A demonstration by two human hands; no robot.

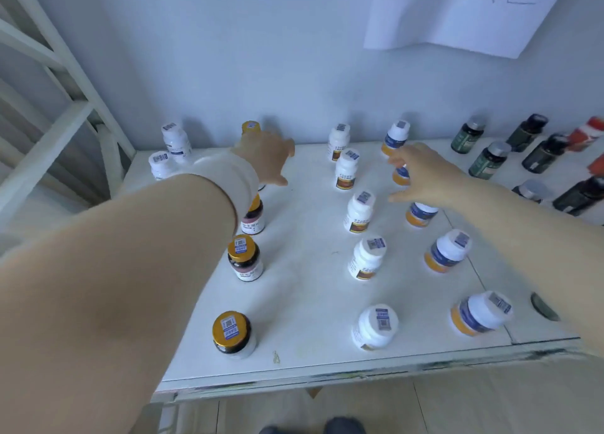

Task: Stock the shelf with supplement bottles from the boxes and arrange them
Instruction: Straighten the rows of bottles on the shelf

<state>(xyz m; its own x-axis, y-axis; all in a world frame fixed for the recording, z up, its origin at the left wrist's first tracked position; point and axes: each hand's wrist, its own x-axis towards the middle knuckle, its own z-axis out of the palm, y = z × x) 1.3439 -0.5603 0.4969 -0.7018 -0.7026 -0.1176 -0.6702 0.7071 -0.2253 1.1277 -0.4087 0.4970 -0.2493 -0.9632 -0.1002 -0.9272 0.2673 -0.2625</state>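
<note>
Supplement bottles stand in columns on the white shelf top (pixel 307 303). Gold-capped dark bottles (pixel 232 332) form the left column, white bottles (pixel 376 325) the middle one, and blue-and-orange-labelled bottles (pixel 478 312) the right one. My left hand (pixel 264 160) reaches to the back of the gold-capped column, just in front of the rearmost gold-capped bottle (pixel 251 128). Its fingers are spread and relaxed, and it hides a bottle beneath it. My right hand (pixel 425 177) curls its fingers and thumb round a blue-and-orange bottle (pixel 400 174) near the back of the right column.
Two more white bottles (pixel 173 139) stand at the back left corner. Dark green and black bottles (pixel 490 159) crowd the back right. A white metal frame (pixel 65 83) rises on the left, and paper (pixel 457 11) hangs on the wall behind. The shelf's worn front edge (pixel 359 374) is near me.
</note>
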